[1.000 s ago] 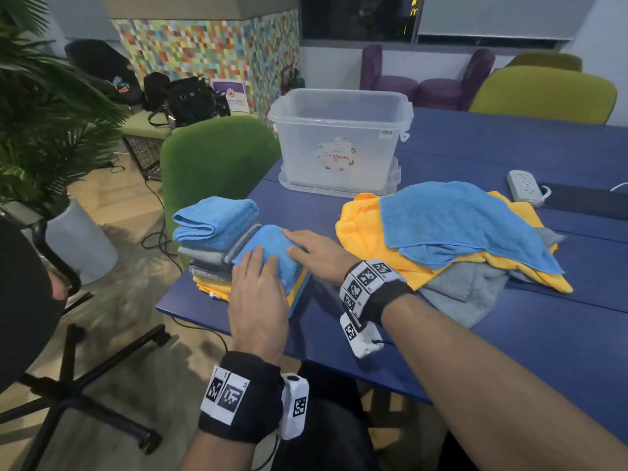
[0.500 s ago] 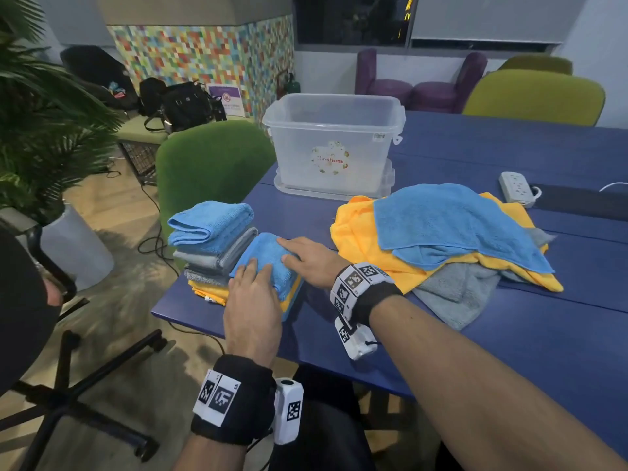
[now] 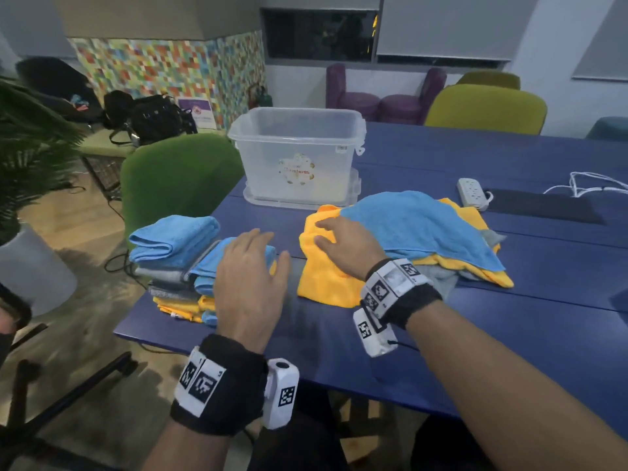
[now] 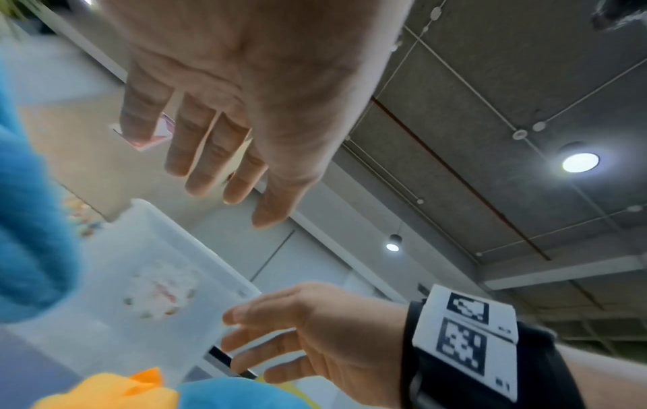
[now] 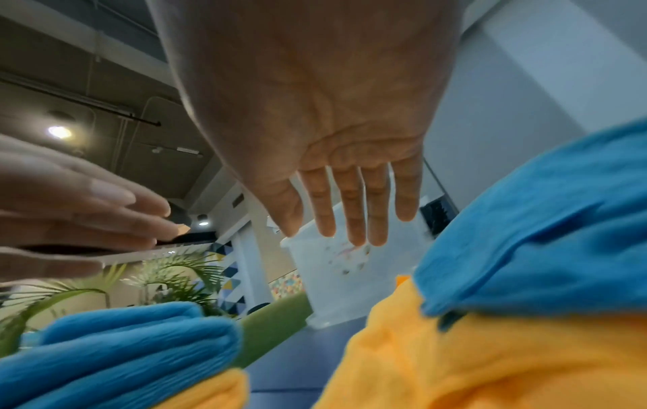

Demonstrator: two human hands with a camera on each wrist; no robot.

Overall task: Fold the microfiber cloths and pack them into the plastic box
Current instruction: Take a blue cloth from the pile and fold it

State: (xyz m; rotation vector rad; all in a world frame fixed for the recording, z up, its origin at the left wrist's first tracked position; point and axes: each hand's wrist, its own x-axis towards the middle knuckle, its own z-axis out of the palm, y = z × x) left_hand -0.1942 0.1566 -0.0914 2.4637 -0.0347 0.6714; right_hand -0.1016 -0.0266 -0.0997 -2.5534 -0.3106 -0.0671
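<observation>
A stack of folded cloths (image 3: 176,266), blue on top with grey and yellow below, sits at the table's near left corner. My left hand (image 3: 251,266) hovers just above its right side, fingers straight and empty. To the right lies a loose pile: a blue cloth (image 3: 418,226) over a yellow cloth (image 3: 323,283) and a grey cloth (image 3: 441,280). My right hand (image 3: 343,246) is open over the yellow cloth's left edge, palm down, holding nothing. The clear plastic box (image 3: 299,154) stands open behind, on its lid. In the wrist views both palms show with straight fingers (image 4: 210,155) (image 5: 350,204).
A green chair (image 3: 176,181) stands at the table's left edge, behind the stack. A white power strip (image 3: 472,193) and cable lie at the far right beside a dark mat (image 3: 543,209). A potted plant (image 3: 30,158) and an office chair base are on the left.
Both hands have lifted off the folded blue cloth. The right hand has moved right onto the loose pile; the left hand has risen slightly and shifted right.
</observation>
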